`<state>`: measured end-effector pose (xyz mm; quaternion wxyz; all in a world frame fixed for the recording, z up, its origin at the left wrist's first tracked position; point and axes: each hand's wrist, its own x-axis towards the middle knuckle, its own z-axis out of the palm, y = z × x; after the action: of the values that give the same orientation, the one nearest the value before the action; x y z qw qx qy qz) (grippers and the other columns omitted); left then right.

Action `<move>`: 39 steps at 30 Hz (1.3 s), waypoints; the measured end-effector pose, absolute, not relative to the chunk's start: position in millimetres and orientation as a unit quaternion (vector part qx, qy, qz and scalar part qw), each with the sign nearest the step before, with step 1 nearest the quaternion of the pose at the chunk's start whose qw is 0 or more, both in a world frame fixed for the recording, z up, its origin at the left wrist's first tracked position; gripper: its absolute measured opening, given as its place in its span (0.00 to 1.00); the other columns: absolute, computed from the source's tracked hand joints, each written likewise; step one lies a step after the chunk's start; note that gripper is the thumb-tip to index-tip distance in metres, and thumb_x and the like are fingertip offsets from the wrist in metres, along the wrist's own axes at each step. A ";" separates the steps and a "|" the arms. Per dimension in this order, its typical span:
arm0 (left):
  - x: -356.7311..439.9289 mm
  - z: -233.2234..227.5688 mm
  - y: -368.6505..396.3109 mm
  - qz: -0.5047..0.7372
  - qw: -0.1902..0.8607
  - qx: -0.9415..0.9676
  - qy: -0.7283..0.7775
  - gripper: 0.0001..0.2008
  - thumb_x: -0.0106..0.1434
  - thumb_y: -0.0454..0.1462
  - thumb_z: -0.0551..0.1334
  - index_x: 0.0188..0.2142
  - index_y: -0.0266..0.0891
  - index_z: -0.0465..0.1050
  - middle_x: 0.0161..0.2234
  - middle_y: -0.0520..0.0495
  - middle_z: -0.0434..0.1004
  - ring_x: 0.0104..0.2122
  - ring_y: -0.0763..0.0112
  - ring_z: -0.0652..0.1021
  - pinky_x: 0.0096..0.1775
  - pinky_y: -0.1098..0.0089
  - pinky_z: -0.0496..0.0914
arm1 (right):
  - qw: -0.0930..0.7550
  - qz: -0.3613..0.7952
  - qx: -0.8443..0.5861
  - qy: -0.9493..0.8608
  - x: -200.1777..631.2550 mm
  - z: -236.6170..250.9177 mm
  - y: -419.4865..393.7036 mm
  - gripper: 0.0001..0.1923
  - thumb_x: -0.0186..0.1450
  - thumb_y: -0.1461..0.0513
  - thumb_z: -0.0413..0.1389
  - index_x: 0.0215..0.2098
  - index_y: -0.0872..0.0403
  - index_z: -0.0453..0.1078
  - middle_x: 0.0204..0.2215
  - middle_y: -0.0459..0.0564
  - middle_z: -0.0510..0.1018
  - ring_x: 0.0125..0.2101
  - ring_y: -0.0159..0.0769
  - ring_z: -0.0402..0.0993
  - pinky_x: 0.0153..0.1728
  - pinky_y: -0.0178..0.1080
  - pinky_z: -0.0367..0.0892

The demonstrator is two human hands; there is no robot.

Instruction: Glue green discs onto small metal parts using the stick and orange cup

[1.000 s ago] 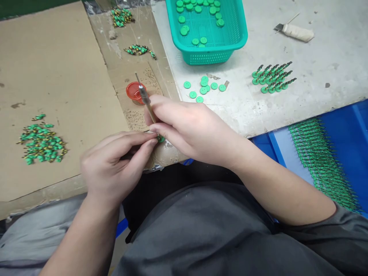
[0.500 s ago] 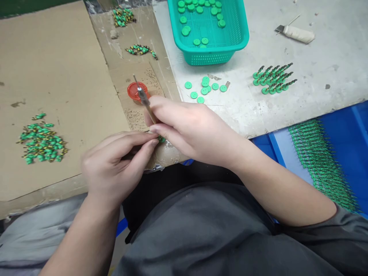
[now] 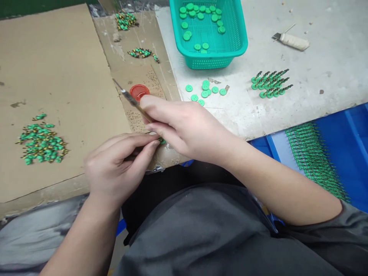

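Note:
My left hand (image 3: 119, 161) is closed in a pinch at the table's front edge, on a small green piece (image 3: 162, 141) mostly hidden by the fingertips. Right beside it, my right hand (image 3: 184, 124) grips a thin wooden-handled tool (image 3: 135, 103). The tool has a dark wrapped part, a white collar and a slim tip pointing up and left. Its lower end is hidden in my fingers, close to the green piece. Just past my right knuckles sits a small red dish (image 3: 139, 91), partly covered by the hand.
Loose green discs (image 3: 205, 93) lie below a teal basket (image 3: 212, 62) holding more. Rows of discs with dark twisted stems (image 3: 270, 85) stand at right, near a wrapped blade (image 3: 294, 41). Green-and-yellow pieces (image 3: 43, 143) are heaped at left. A blue tray (image 3: 352, 153) with many assembled pieces sits lower right.
The tool's tip has swung left and away from above the red dish as my right hand tilted. My left hand keeps its pinch. The whole view has shifted slightly.

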<state>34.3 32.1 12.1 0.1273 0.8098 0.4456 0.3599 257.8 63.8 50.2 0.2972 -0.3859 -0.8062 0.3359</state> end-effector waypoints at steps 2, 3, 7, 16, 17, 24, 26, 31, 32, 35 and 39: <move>33.8 12.5 32.4 0.362 0.135 0.810 0.441 0.06 0.74 0.34 0.72 0.45 0.49 0.87 0.44 0.55 0.92 0.43 0.69 0.90 0.50 0.68 0.82 | 0.297 0.342 -0.385 -0.804 258.8 48.8 63.5 0.10 0.84 0.61 0.49 0.59 0.47 0.70 0.52 0.46 0.85 0.50 0.38 0.83 0.54 0.37 0.74; 33.6 12.6 32.4 0.363 0.138 0.810 0.440 0.06 0.74 0.34 0.72 0.45 0.50 0.87 0.43 0.55 0.92 0.43 0.68 0.90 0.50 0.68 0.82 | 0.294 0.346 -0.385 -0.804 259.7 48.0 63.1 0.10 0.84 0.60 0.49 0.58 0.47 0.70 0.51 0.47 0.85 0.49 0.39 0.83 0.53 0.37 0.74; 33.8 12.6 31.7 0.370 0.143 0.801 0.448 0.08 0.73 0.34 0.73 0.46 0.52 0.88 0.42 0.55 0.92 0.42 0.67 0.90 0.47 0.67 0.82 | 0.304 0.341 -0.387 -0.801 266.5 43.4 58.1 0.11 0.85 0.56 0.49 0.53 0.49 0.72 0.49 0.50 0.85 0.47 0.42 0.82 0.50 0.41 0.74; 35.4 11.7 30.4 0.369 0.149 0.792 0.462 0.06 0.74 0.36 0.73 0.46 0.51 0.89 0.40 0.55 0.92 0.39 0.69 0.89 0.42 0.69 0.79 | 0.293 0.281 -0.431 -0.806 275.1 38.2 40.2 0.13 0.85 0.57 0.50 0.49 0.53 0.76 0.44 0.51 0.85 0.43 0.43 0.82 0.47 0.42 0.72; 35.2 11.4 30.2 0.368 0.149 0.792 0.464 0.05 0.74 0.36 0.73 0.46 0.50 0.89 0.40 0.55 0.92 0.39 0.70 0.88 0.42 0.69 0.79 | 0.278 0.286 -0.439 -0.805 274.8 37.7 40.7 0.13 0.85 0.58 0.51 0.49 0.53 0.76 0.44 0.51 0.85 0.43 0.43 0.82 0.48 0.41 0.73; 34.7 11.9 30.9 0.372 0.150 0.794 0.457 0.04 0.74 0.37 0.73 0.44 0.49 0.88 0.40 0.55 0.91 0.38 0.70 0.88 0.42 0.69 0.79 | 0.316 0.311 -0.409 -0.798 268.8 26.8 40.8 0.18 0.86 0.54 0.49 0.48 0.52 0.77 0.43 0.50 0.85 0.44 0.40 0.83 0.49 0.39 0.74; 34.6 12.2 31.0 0.372 0.150 0.794 0.458 0.04 0.74 0.36 0.73 0.44 0.49 0.88 0.40 0.55 0.91 0.38 0.71 0.88 0.42 0.70 0.79 | 0.324 0.314 -0.406 -0.795 266.8 25.4 39.9 0.18 0.86 0.53 0.50 0.48 0.52 0.78 0.41 0.50 0.85 0.42 0.41 0.83 0.49 0.40 0.74; 35.2 12.4 30.3 0.371 0.150 0.797 0.451 0.03 0.75 0.37 0.72 0.44 0.48 0.87 0.40 0.55 0.91 0.38 0.72 0.88 0.44 0.72 0.78 | 0.313 0.315 -0.411 -0.796 264.3 25.5 39.8 0.18 0.86 0.52 0.49 0.50 0.50 0.79 0.41 0.50 0.84 0.43 0.42 0.83 0.51 0.41 0.76; 35.4 12.5 30.2 0.371 0.150 0.799 0.449 0.03 0.75 0.37 0.72 0.44 0.47 0.87 0.40 0.55 0.91 0.38 0.72 0.88 0.44 0.72 0.78 | 0.312 0.312 -0.411 -0.798 264.1 25.5 39.9 0.18 0.86 0.52 0.49 0.52 0.50 0.79 0.42 0.50 0.84 0.43 0.43 0.83 0.51 0.42 0.76; 36.0 13.1 30.5 0.371 0.149 0.801 0.445 0.03 0.75 0.36 0.72 0.44 0.47 0.87 0.40 0.55 0.91 0.38 0.73 0.88 0.43 0.73 0.78 | 0.312 0.304 -0.407 -0.803 263.7 25.4 39.5 0.19 0.87 0.53 0.47 0.55 0.51 0.78 0.43 0.50 0.85 0.44 0.41 0.83 0.52 0.42 0.77; 36.6 13.8 31.7 0.368 0.148 0.803 0.444 0.03 0.76 0.36 0.71 0.44 0.46 0.86 0.40 0.55 0.91 0.38 0.73 0.88 0.43 0.73 0.78 | 0.314 0.298 -0.402 -0.807 263.5 25.1 38.6 0.19 0.87 0.55 0.45 0.56 0.52 0.77 0.45 0.49 0.84 0.46 0.39 0.84 0.52 0.40 0.76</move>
<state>36.6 31.7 13.8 0.1482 0.8030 0.4445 0.3684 263.5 38.6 25.1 0.3136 -0.4019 -0.8070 0.2983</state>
